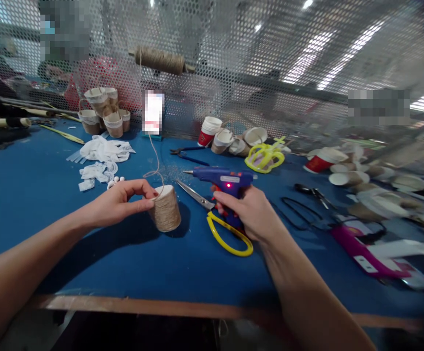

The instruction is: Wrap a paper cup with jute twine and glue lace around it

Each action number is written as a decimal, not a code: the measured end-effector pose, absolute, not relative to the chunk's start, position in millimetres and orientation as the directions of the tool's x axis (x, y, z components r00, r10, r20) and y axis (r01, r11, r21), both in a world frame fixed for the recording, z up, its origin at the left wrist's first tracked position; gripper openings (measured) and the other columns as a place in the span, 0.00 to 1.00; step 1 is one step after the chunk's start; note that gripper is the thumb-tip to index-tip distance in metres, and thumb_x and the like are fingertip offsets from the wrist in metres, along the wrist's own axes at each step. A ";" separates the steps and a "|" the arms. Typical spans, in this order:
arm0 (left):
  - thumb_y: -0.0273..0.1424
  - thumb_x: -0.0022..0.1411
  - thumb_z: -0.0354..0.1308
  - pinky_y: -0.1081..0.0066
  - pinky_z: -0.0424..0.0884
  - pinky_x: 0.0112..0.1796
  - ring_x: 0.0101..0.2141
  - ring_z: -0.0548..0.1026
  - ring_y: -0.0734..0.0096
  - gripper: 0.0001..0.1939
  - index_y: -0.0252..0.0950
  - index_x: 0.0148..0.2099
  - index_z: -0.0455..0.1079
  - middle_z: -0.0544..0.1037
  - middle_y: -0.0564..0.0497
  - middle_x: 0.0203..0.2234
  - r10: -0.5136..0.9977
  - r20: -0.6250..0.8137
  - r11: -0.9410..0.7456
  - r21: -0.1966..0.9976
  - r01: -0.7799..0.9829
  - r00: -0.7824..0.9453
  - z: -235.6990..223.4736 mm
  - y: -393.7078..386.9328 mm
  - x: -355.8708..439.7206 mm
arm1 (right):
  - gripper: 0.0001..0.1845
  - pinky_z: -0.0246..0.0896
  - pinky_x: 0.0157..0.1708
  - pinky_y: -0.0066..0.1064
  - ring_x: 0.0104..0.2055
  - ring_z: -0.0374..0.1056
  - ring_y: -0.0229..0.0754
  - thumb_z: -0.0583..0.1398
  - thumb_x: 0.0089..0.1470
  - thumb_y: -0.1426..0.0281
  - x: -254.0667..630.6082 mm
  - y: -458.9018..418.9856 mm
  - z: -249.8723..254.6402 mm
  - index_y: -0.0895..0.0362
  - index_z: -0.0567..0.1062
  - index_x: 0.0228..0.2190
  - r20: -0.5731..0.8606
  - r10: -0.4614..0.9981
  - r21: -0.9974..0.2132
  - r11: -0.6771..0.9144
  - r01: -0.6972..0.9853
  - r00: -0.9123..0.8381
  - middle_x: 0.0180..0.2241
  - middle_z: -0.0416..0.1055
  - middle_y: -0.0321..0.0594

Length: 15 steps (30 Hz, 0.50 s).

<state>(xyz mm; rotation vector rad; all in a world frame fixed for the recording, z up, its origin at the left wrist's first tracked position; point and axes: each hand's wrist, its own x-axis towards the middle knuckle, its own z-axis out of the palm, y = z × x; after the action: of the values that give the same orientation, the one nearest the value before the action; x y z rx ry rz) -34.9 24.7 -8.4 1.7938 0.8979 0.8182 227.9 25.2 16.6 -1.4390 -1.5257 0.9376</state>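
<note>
Pinched at the edge by the thumb and fingers of my left hand [122, 202] is a small paper cup [166, 212] wound with jute twine. Its white end faces up and it tilts slightly. A loose strand of twine [157, 158] runs up from the cup near my fingertips. My right hand [250, 209] is closed round the handle of a blue glue gun [222, 176] with a red light on; its nozzle points left, above and beyond the cup. Under the gun lie scissors [230, 239] with yellow handles, partly hidden by the gun and my hand.
A twine spool [161, 61] hangs on the mesh screen. Behind are wrapped cups [113, 122], a phone [153, 114], white lace [106, 148], blue-handled pliers [190, 155] and a yellow crown-shaped piece [265, 158]. Cups and a magenta item [365, 251] clutter the right.
</note>
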 end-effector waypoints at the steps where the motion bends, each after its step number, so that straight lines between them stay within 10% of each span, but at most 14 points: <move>1: 0.32 0.58 0.54 0.66 0.65 0.42 0.39 0.70 0.68 0.07 0.33 0.31 0.64 0.73 0.47 0.35 0.845 0.147 -0.305 0.922 0.238 0.514 -7.5 24.6 -35.3 | 0.12 0.61 0.24 0.27 0.22 0.64 0.35 0.64 0.40 0.65 230.8 31.8 15.1 0.59 0.71 0.28 0.085 0.995 -0.922 0.056 0.383 0.058 0.22 0.70 0.34; 11: 0.32 0.58 0.53 0.62 0.64 0.42 0.42 0.70 0.62 0.07 0.34 0.30 0.64 0.74 0.44 0.38 0.815 0.144 -0.375 0.870 0.321 0.562 4.0 21.6 -40.1 | 0.15 0.58 0.18 0.30 0.15 0.60 0.36 0.60 0.46 0.67 252.3 81.7 -8.6 0.58 0.68 0.13 0.036 0.991 -0.801 -0.051 0.597 0.133 0.13 0.64 0.38; 15: 0.32 0.58 0.53 0.63 0.65 0.42 0.43 0.70 0.62 0.07 0.34 0.31 0.64 0.74 0.45 0.37 0.791 0.140 -0.381 0.875 0.300 0.596 7.5 19.9 -41.1 | 0.19 0.61 0.28 0.35 0.28 0.69 0.48 0.63 0.42 0.70 252.0 82.2 -5.5 0.56 0.63 0.08 0.170 0.979 -0.694 0.036 0.719 0.116 0.15 0.66 0.43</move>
<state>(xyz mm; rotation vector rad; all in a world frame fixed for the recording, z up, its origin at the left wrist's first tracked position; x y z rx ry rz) -41.1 19.9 7.5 1.9458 0.8700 0.7056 252.0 82.2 -5.5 -1.7395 -1.6592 0.5029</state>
